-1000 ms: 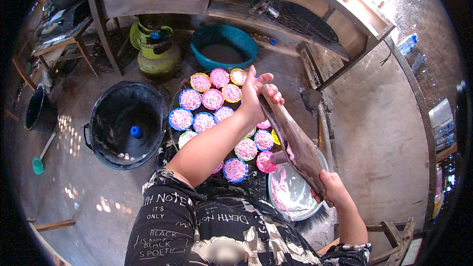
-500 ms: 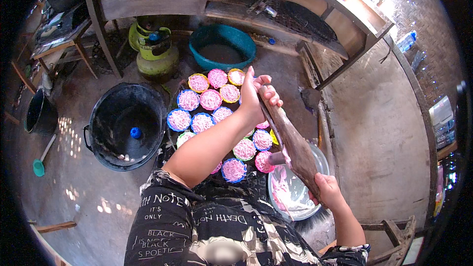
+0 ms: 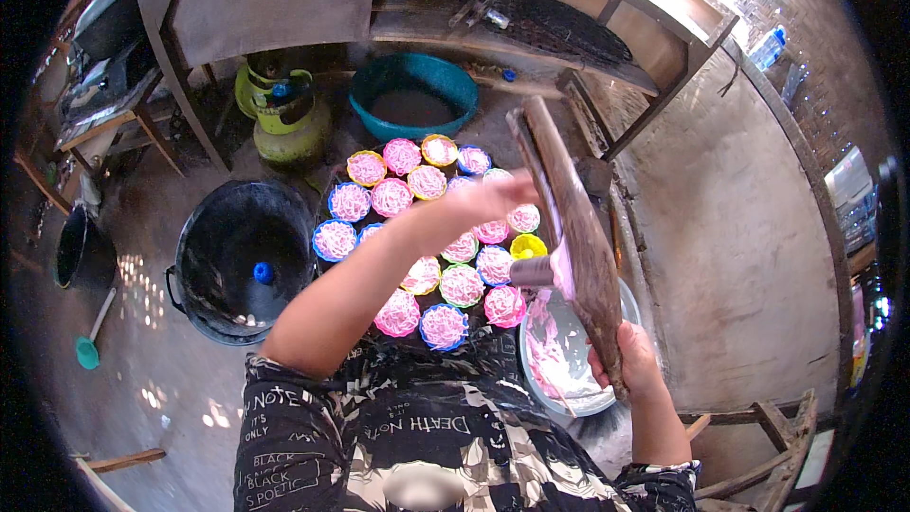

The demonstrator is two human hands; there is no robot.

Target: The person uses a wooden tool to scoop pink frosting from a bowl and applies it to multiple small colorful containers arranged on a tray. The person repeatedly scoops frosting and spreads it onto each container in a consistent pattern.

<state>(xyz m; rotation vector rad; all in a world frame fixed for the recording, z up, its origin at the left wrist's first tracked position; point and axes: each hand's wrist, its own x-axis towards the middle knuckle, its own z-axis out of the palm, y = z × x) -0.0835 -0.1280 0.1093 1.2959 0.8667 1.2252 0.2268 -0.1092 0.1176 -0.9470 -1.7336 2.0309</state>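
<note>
My right hand (image 3: pixel 633 362) is wrapped round the lower end of a long wooden press (image 3: pixel 580 213), which stands tilted over the right side of the moulds. Its two wooden arms are slightly apart at the top. A short metal cylinder (image 3: pixel 533 272) juts left from it, with pink dough (image 3: pixel 563 273) beside the wood. My left hand (image 3: pixel 510 192), smeared by motion, is beside the upper part of the press; its fingers cannot be made out. Below my left forearm, several colourful fluted moulds (image 3: pixel 391 197) hold pink strands. One yellow mould (image 3: pixel 528 246) beside the cylinder shows no strands.
A pale bowl (image 3: pixel 571 330) with pink dough stands under the press. A black tub (image 3: pixel 223 228) lies left of the moulds, and a teal basin (image 3: pixel 414 100) beyond them. Also near are a green gas cylinder (image 3: pixel 289 128), a green ladle (image 3: pixel 88 351) and a wooden bench (image 3: pixel 654 85).
My left hand has come off the top end of the press and moved down and left along it. The top arms have parted slightly. My right hand keeps its grip.
</note>
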